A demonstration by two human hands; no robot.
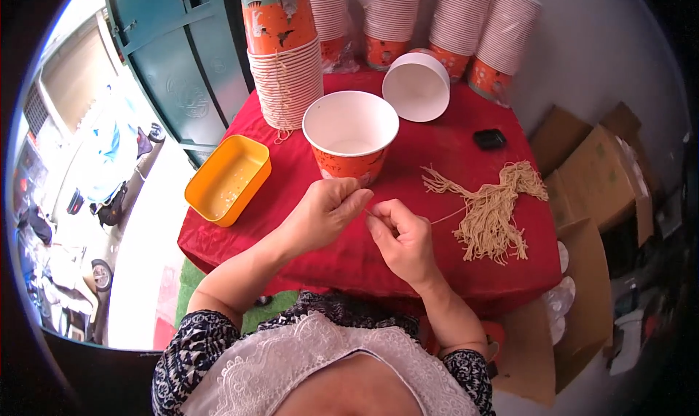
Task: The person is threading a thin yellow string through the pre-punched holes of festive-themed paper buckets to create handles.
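Close together above the near part of the table, my left hand (328, 212) and my right hand (402, 241) are both closed in a pinch. A thin beige string (448, 218) runs from my right fingers toward a loose bundle of similar strings (491, 216) on the right. A short bit of string shows between the two hands; its end at my left fingers is hidden. Just beyond my left hand an orange paper tub (349, 163) with a white inside stands upright. Behind it to the right, another paper tub (416, 87) lies on its side, mouth facing me.
A red cloth (364, 270) covers the table. At left stands a yellow plastic box (247, 190) with small pale bits inside. A tall tub stack (284, 88) has strings hanging on it; several wrapped stacks line the wall. A small black object (489, 139) and cardboard boxes (601, 176) are at right.
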